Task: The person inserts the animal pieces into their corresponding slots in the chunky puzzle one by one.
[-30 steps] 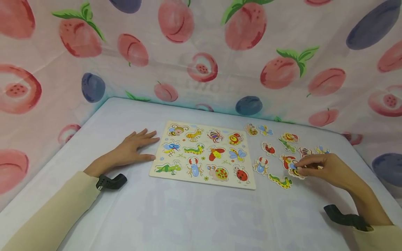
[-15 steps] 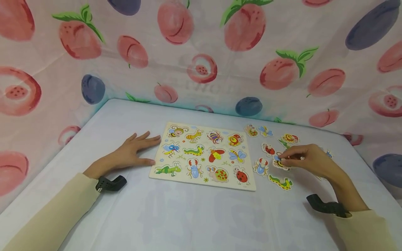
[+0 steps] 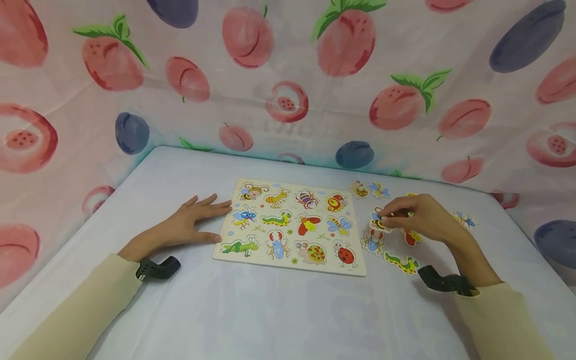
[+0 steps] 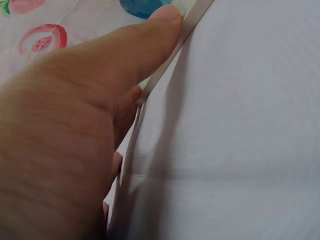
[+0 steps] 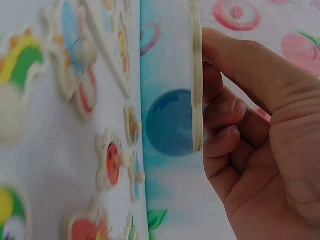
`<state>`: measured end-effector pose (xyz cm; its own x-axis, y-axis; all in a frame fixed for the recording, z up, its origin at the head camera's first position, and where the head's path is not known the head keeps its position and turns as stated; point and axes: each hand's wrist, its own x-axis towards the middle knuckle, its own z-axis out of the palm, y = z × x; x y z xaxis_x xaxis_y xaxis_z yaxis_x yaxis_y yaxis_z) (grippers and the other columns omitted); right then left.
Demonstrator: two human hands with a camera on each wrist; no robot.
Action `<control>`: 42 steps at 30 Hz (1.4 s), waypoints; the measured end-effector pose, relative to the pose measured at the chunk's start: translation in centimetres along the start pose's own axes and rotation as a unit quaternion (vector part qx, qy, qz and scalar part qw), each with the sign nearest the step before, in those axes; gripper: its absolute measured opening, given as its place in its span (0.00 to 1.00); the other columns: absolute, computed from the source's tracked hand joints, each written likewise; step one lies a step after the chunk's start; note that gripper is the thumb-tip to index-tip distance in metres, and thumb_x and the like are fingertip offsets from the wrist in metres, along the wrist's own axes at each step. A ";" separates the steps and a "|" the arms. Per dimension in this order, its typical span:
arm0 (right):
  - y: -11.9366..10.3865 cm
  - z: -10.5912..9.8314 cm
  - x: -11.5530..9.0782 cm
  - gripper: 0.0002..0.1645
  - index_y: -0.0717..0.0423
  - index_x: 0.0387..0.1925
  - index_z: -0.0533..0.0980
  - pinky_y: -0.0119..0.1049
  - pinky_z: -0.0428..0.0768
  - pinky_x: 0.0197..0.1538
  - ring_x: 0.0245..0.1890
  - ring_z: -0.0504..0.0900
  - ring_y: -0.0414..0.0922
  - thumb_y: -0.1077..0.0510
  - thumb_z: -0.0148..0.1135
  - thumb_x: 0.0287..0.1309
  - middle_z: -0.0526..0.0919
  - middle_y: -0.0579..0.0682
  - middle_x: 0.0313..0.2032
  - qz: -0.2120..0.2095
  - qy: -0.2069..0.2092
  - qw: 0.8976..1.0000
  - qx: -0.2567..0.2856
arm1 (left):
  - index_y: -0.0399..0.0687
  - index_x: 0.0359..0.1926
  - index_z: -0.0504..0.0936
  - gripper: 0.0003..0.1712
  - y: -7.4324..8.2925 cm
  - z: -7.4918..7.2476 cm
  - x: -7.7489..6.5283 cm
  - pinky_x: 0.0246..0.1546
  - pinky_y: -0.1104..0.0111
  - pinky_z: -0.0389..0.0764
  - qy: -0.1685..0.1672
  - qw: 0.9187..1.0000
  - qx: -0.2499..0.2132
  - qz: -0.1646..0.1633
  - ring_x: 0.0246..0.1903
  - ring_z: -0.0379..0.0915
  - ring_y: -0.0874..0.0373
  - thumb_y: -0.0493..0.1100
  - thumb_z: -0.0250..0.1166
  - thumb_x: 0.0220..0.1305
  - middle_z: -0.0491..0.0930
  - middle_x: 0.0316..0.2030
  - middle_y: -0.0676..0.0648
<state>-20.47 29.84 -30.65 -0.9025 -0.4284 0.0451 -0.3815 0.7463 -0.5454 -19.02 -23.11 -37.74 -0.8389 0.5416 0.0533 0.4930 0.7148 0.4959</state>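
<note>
One board (image 3: 265,263), twelve printed creatures (image 3: 277,246), at least eight loose pieces (image 3: 402,262), two hands (image 3: 186,223).

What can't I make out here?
Head: part of the red-winged piece, behind the right hand.
Right wrist: printed face of the bee piece, turned edge-on.
Right wrist: a green piece, cut off by the left edge.
Left wrist: pictures on the board, seen edge-on.

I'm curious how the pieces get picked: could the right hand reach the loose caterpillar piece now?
Probably yes: the loose caterpillar piece lies close by, uncovered, though the right hand would likely need to put down its bee piece first.
</note>
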 end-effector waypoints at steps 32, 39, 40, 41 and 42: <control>-7.9 4.0 9.1 0.10 0.50 0.39 0.86 0.34 0.68 0.24 0.23 0.72 0.45 0.55 0.71 0.53 0.84 0.42 0.33 -0.152 -0.055 0.983 0.083 | 0.57 0.69 0.66 0.44 0.2 0.2 0.0 0.68 0.45 0.32 0.000 1.000 -0.010 0.010 0.72 0.37 0.47 0.64 0.67 0.54 0.59 0.70 0.57; -8.7 4.3 10.7 0.09 0.45 0.37 0.86 0.35 0.69 0.22 0.22 0.73 0.49 0.52 0.71 0.53 0.85 0.41 0.33 -0.167 -0.057 0.980 0.090 | 0.58 0.70 0.66 0.44 0.3 -0.1 -0.1 0.68 0.46 0.31 -0.004 1.000 -0.010 0.001 0.73 0.36 0.47 0.64 0.67 0.54 0.58 0.70 0.57; -8.9 4.3 10.9 0.09 0.45 0.37 0.86 0.35 0.69 0.22 0.22 0.73 0.50 0.52 0.71 0.53 0.85 0.41 0.33 -0.166 -0.057 0.980 0.091 | 0.57 0.69 0.66 0.44 0.3 -0.2 -0.1 0.68 0.45 0.31 -0.003 1.000 -0.012 0.002 0.72 0.36 0.46 0.64 0.67 0.54 0.58 0.70 0.56; -9.1 4.3 11.1 0.08 0.45 0.37 0.86 0.35 0.69 0.22 0.22 0.73 0.50 0.52 0.71 0.53 0.85 0.41 0.32 -0.167 -0.056 0.980 0.090 | 0.57 0.69 0.66 0.44 0.4 -0.2 -0.2 0.68 0.45 0.31 -0.002 1.000 -0.011 0.002 0.72 0.37 0.46 0.64 0.67 0.54 0.58 0.70 0.56; -9.4 4.4 11.3 0.09 0.45 0.37 0.86 0.36 0.68 0.22 0.22 0.72 0.48 0.52 0.71 0.53 0.85 0.42 0.31 -0.167 -0.055 0.980 0.089 | 0.57 0.69 0.66 0.44 0.4 -0.3 -0.2 0.68 0.45 0.31 -0.002 1.000 -0.012 0.003 0.72 0.37 0.46 0.63 0.67 0.54 0.59 0.70 0.56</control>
<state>-26.20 15.75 -28.69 -0.7016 -0.6942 0.1608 -0.6028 0.4579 -0.6534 -18.73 -23.04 -37.33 -0.8349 0.5478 0.0529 0.4924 0.7005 0.5166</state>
